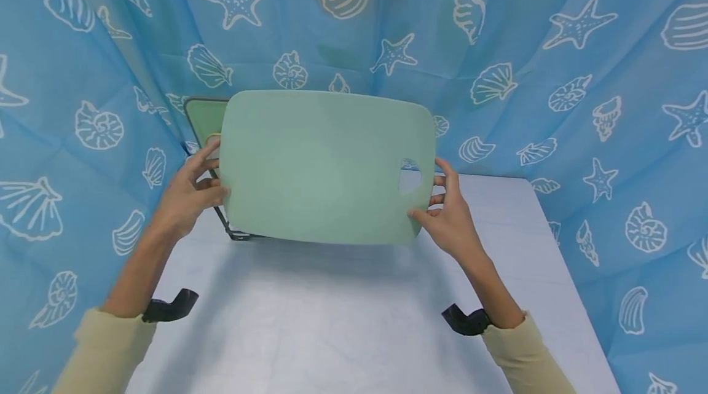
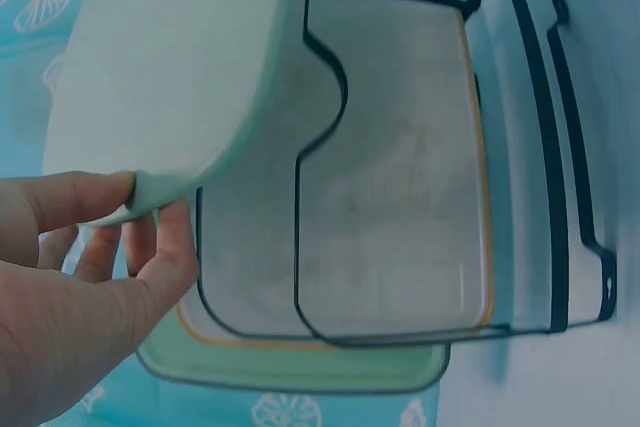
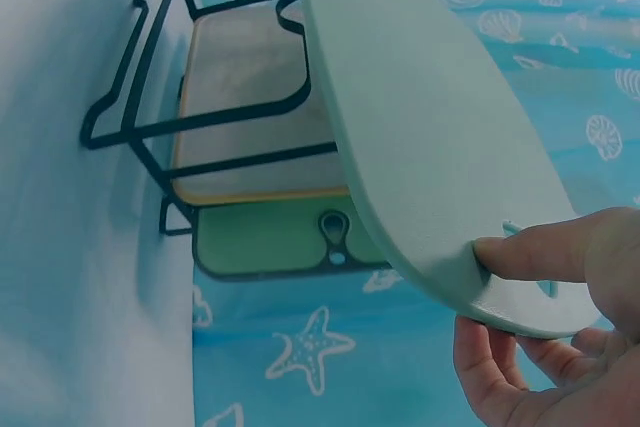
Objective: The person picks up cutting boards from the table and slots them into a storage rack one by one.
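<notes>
A pale green cutting board [image 1: 326,166] with rounded corners and a handle hole is held up lengthwise between both hands. My left hand [image 1: 190,188] pinches its left short edge, thumb on the near face and fingers behind. At the opposite end my right hand [image 1: 450,216] grips the edge just below the handle hole. Behind the board stands a black wire rack [image 2: 555,167], mostly hidden in the head view. Two other boards stand in it: a greyish one with an orange-tan rim [image 2: 400,167] and a green one with a dark edge [image 3: 270,237].
The rack stands on a white table [image 1: 332,320] near its back edge. A blue curtain [image 1: 608,105] printed with shells and starfish hangs behind and along both sides. Black straps [image 1: 171,307] sit on both wrists.
</notes>
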`<state>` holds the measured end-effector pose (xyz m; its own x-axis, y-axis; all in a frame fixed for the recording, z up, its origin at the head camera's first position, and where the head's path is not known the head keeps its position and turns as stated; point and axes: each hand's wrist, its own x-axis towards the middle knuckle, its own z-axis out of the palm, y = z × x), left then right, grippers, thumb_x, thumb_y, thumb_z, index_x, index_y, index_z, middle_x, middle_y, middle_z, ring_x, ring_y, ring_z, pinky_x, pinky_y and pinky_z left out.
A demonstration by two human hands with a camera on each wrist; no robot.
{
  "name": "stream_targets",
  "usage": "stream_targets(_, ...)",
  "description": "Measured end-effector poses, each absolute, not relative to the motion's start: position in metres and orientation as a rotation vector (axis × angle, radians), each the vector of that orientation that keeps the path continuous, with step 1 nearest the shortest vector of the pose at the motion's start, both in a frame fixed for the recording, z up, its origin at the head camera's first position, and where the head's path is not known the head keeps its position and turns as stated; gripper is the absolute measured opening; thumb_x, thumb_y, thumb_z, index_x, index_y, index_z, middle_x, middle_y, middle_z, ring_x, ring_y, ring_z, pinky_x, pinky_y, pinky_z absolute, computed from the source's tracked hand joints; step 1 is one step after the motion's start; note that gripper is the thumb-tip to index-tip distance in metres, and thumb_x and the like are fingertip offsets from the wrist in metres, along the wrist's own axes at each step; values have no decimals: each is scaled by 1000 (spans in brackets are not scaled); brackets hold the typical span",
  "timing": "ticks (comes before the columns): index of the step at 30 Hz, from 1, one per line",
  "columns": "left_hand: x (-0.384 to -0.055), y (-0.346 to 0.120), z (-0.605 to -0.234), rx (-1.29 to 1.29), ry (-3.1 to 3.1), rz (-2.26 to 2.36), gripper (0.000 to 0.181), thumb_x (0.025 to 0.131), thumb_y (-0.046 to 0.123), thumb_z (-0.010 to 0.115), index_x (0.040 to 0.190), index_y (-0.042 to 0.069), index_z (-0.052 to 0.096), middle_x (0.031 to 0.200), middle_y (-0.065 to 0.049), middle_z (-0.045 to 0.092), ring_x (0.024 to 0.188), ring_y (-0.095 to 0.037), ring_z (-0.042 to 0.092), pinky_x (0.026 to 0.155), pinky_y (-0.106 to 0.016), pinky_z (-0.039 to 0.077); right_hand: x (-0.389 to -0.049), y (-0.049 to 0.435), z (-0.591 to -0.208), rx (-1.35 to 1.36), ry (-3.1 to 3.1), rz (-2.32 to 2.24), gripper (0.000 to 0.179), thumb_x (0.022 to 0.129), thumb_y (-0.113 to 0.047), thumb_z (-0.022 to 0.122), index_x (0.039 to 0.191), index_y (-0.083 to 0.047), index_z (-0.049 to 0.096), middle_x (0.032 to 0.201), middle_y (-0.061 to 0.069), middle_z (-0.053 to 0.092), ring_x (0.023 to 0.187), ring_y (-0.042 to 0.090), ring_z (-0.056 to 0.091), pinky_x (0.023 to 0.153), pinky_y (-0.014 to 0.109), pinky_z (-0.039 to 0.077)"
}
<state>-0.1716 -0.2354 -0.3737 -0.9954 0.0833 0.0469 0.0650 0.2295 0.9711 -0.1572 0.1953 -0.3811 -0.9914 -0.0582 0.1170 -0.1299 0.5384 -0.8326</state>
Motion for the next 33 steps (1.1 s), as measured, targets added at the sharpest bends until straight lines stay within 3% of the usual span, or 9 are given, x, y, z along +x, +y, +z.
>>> stream_targets(14, -179, -263, -370, 99, 2441, 1984, 86, 94, -5, 60, 160, 33, 22, 144, -14, 36, 102, -17, 53, 75, -19, 55, -173, 168, -374, 259, -2613, 1507, 99, 85, 0, 75, 159, -21, 14, 134, 13, 46, 94, 28, 60, 80, 43, 56)
stream_targets(23, -186, -274, -367, 90, 2310, 2175, 86, 90, -12, 62, 159, 28, 28, 129, -1, 45, 95, -16, 55, 69, -19, 56, -188, 156, -372, 296, -2590, 1514, 97, 85, 0, 74, 160, -20, 14, 135, 13, 48, 94, 27, 62, 80, 42, 56)
stream_targets(33, -188, -285, -361, 30, 2301, 2201, 87, 93, -11, 61, 159, 31, 25, 130, 4, 44, 97, -14, 54, 70, -20, 55, -201, 139, -372, 355, -2529, 1535, 95, 85, 1, 73, 159, -19, 16, 131, 13, 49, 90, 25, 62, 78, 39, 55)
